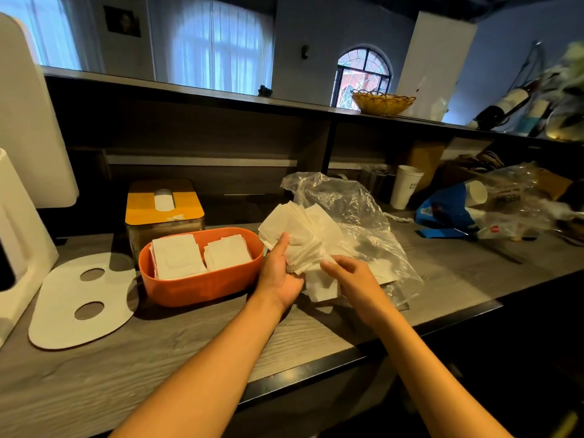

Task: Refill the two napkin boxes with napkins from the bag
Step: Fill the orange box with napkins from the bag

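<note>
I am gripping a fanned stack of napkins [297, 235] in my left hand [279, 273], thumb curled over it, while my right hand [344, 270] is pinching its lower edge. Just left, the orange box [202, 284] is sitting open with two piles inside, nearly full I judge; its white lid [82, 301] is lying beside it. Behind my hands the clear bag [357, 213] is slumping open. Farther back, the yellow-lidded box [164, 203] is standing closed; I cannot tell its fill.

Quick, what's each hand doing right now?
Left hand: grips the fanned napkin stack.
Right hand: fingers curled on the napkins' lower edge.
</note>
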The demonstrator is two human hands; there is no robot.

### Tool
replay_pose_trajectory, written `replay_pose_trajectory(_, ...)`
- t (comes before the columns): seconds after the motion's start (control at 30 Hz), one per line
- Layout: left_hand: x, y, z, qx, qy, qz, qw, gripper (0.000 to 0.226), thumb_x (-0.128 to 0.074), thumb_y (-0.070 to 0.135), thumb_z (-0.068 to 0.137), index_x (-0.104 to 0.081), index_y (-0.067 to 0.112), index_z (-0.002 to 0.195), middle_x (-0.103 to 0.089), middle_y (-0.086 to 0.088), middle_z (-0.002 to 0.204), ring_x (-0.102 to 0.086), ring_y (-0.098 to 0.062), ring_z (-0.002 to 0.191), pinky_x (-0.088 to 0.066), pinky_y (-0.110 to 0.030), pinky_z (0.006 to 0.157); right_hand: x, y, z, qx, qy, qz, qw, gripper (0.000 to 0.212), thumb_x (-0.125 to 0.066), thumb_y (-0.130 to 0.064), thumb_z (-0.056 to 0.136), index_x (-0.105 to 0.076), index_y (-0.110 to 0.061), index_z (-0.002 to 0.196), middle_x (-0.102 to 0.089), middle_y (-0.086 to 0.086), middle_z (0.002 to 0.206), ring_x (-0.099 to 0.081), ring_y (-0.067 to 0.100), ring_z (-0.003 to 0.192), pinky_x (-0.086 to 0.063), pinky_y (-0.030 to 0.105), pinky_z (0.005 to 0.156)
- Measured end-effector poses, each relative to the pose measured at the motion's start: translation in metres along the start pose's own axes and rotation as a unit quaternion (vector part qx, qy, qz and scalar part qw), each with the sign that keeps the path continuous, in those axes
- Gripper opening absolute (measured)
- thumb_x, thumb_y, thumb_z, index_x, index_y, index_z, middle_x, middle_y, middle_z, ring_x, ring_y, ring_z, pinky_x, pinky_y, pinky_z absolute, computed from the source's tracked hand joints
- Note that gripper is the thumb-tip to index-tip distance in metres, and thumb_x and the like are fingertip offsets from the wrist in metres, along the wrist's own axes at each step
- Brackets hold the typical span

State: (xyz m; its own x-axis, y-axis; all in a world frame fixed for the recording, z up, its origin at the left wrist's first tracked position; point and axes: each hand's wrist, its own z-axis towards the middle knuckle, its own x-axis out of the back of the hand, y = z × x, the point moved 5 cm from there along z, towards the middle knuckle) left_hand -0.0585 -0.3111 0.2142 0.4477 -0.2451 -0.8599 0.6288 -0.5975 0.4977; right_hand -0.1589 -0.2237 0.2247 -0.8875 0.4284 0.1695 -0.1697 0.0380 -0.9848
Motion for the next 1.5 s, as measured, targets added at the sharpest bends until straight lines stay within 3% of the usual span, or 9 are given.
replay_pose_trajectory(0.23,0.008,0.0,0.0,-0.002,0.072,-0.011,0.997,0.025,-0.053,0.027,0.101,-0.059,0.01,0.118,-0.068,-0.017,0.108,-0.066,-0.033,0.098,-0.054,-0.049,0.08,0.013,-0.031,-0.007,0.016,-0.055,-0.055,0.997,0.007,-0.069,-0.011,0.087,-0.075,-0.007,0.088,-0.071,0.015,0.085,-0.061,0.023,0.077,-0.045,0.031,0.068)
replay_pose_trajectory(0.4,0.01,-0.002,0.0,0.002,0.095,-0.019,0.995,0.013,-0.056,0.023,0.099,-0.059,0.015,0.109,-0.068,-0.014,0.102,-0.067,-0.03,0.09,-0.056,-0.047,0.079,0.028,-0.053,-0.011,0.015,-0.057,-0.059,0.997,0.016,-0.067,-0.014,0.089,-0.076,-0.007,0.078,-0.059,0.014,0.071,-0.048,0.018,0.06,-0.035,0.023,0.052)
replay_pose_trajectory(0.6,0.015,-0.005,0.007,0.015,0.105,-0.034,0.994,0.024,-0.054,0.019,0.1,-0.059,0.007,0.12,-0.07,-0.016,0.098,-0.069,-0.028,0.083,-0.059,-0.033,0.056,0.034,-0.073,-0.014,0.044,-0.034,-0.018,0.998,0.015,-0.065,-0.009,0.09,-0.076,-0.004,0.082,-0.069,0.016,0.084,-0.057,0.029,0.085,-0.042,0.037,0.081)
replay_pose_trajectory(0.77,0.018,-0.005,0.009,-0.003,0.121,-0.006,0.993,0.035,-0.052,0.016,0.101,-0.054,0.014,0.136,-0.066,-0.015,0.123,-0.068,-0.031,0.096,-0.057,-0.043,0.067,0.039,-0.108,-0.02,0.068,-0.028,0.049,0.996,0.013,-0.061,-0.008,0.091,-0.07,-0.002,0.084,-0.069,0.006,0.076,-0.065,0.015,0.07,-0.055,0.026,0.06)
replay_pose_trajectory(0.93,0.007,-0.007,0.004,0.02,0.072,-0.015,0.997,0.045,-0.046,0.038,0.102,-0.052,0.014,0.139,-0.06,-0.014,0.136,-0.056,-0.036,0.124,-0.048,-0.046,0.092,0.025,-0.124,0.001,0.031,-0.013,0.032,0.999,0.012,-0.067,-0.013,0.09,-0.07,-0.006,0.081,-0.063,0.006,0.083,-0.06,0.014,0.071,-0.052,0.022,0.053)
replay_pose_trajectory(1.13,0.01,-0.009,0.002,0.021,0.019,0.085,0.996,0.059,-0.037,0.063,0.096,-0.061,0.021,0.131,-0.068,-0.014,0.124,-0.061,-0.034,0.116,-0.053,-0.046,0.087,0.004,-0.086,0.044,-0.084,0.032,0.041,0.995,0.019,-0.071,-0.011,0.087,-0.067,0.001,0.102,-0.063,0.014,0.102,-0.063,0.021,0.087,-0.057,0.027,0.061)
replay_pose_trajectory(1.27,0.001,-0.014,-0.005,0.034,-0.007,0.17,0.985,0.028,-0.056,0.024,0.098,-0.06,0.014,0.124,-0.068,-0.018,0.118,-0.062,-0.037,0.114,-0.051,-0.052,0.093,0.005,-0.073,0.054,-0.107,0.023,0.128,0.986,0.034,-0.062,-0.03,0.095,-0.061,0.001,0.108,-0.068,0.018,0.1,-0.066,0.019,0.079,-0.056,0.023,0.061)
replay_pose_trajectory(1.4,0.001,-0.019,-0.002,0.031,-0.001,0.207,0.978,0.041,-0.053,-0.004,0.095,-0.05,0.013,0.133,-0.066,-0.017,0.122,-0.064,-0.035,0.11,-0.054,-0.051,0.089,0.01,-0.076,0.06,-0.092,0.002,0.205,0.975,0.057,-0.055,-0.043,0.096,-0.053,0.009,0.119,-0.068,0.022,0.114,-0.071,0.025,0.093,-0.059,0.025,0.065)
replay_pose_trajectory(1.5,-0.001,-0.023,-0.003,0.034,-0.015,0.223,0.974,0.044,-0.051,-0.008,0.094,-0.051,0.012,0.133,-0.065,-0.019,0.123,-0.065,-0.034,0.108,-0.054,-0.05,0.088,0.016,-0.08,0.062,-0.046,0.011,0.199,0.979,0.048,-0.056,-0.039,0.097,-0.047,0.0,0.125,-0.066,0.02,0.116,-0.069,0.027,0.101,-0.06,0.027,0.07)
